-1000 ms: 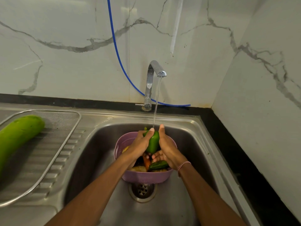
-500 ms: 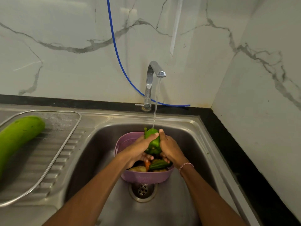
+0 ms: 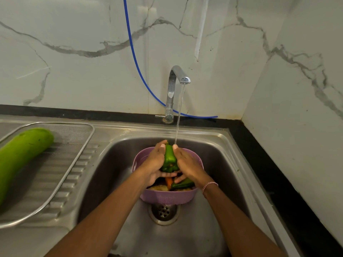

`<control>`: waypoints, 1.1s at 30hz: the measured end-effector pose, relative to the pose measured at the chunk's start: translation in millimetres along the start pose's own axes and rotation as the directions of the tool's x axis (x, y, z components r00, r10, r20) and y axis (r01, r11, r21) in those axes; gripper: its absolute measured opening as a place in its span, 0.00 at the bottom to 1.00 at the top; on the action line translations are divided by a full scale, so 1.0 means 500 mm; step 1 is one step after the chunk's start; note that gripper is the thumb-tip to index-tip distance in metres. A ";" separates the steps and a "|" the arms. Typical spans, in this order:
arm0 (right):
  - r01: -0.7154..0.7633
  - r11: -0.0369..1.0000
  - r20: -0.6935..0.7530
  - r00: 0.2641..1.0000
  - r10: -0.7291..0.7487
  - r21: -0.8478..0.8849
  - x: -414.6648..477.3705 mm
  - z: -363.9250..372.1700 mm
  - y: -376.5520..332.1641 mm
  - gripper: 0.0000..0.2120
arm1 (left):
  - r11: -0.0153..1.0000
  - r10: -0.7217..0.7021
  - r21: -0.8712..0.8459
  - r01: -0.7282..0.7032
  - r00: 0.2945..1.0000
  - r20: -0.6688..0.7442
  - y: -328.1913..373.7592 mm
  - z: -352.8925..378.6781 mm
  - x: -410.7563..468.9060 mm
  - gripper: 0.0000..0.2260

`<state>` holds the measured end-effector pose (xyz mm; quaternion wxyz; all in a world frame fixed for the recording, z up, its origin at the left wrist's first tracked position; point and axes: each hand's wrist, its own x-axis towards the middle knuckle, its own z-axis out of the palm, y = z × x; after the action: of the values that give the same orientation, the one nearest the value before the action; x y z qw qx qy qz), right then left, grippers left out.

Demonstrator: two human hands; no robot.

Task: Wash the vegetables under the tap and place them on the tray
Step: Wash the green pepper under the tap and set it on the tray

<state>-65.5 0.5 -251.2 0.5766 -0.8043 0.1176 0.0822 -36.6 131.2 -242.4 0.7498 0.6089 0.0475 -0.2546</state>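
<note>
Head view: both hands meet over the sink [image 3: 219, 164], directly below the tap [image 3: 173, 86].
Basket: round lilac plastic colander [image 3: 167, 197] with a perforated wall, standing in the steel basin just behind the drain [image 3: 164, 211].
Basket contents: an orange carrot [image 3: 168, 180], a long dark green vegetable [image 3: 182, 183] and pale, rounded pieces I cannot identify, partly hidden by the hands.
Task item: a glossy, lobed green bell pepper [image 3: 169, 159], held upright above the basket and clear of its contents.
Left hand [image 3: 155, 164]: fingers curled under the pepper, thumb laid up its left side; gripping.
Right hand [image 3: 187, 166]: thumb pressed on the pepper's right shoulder, fingers wrapped beneath; gripping. Beaded bracelet [image 3: 209, 185] at the wrist.
Water [image 3: 179, 117]: a thin, clear stream landing at the right thumb tip, beside the pepper's top.
Tray [image 3: 74, 132]: shallow, with a fine metal mesh and rounded wire rim, lying on the ribbed steel drainboard left of the basin.
Tray contents: one large, smooth, light green gourd [image 3: 20, 156], lying diagonally.
Surroundings: black worktop [image 3: 269, 164] edging the sink; white veined marble walls; a blue hose [image 3: 135, 58] hanging behind the tap.
</note>
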 end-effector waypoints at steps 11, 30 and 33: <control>0.089 0.990 0.173 0.979 -0.107 0.109 -0.019 0.014 -0.011 0.27 | 0.975 0.111 0.196 -0.107 0.994 -0.007 0.010 -0.030 -0.017 0.12; 0.111 0.885 -0.093 0.981 -0.171 -0.452 -0.050 -0.076 -0.036 0.32 | 0.820 0.141 0.544 -0.179 0.984 0.112 0.007 -0.051 -0.038 0.08; 0.153 0.803 -0.049 0.974 -0.220 -0.575 -0.059 -0.081 -0.062 0.34 | 0.732 0.218 0.625 -0.272 0.962 0.163 0.007 -0.057 -0.037 0.08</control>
<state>-85.0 -25.6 -201.8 0.3085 -0.9503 0.0405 0.0108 -44.4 164.2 -239.5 0.5246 0.8185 -0.1523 -0.1778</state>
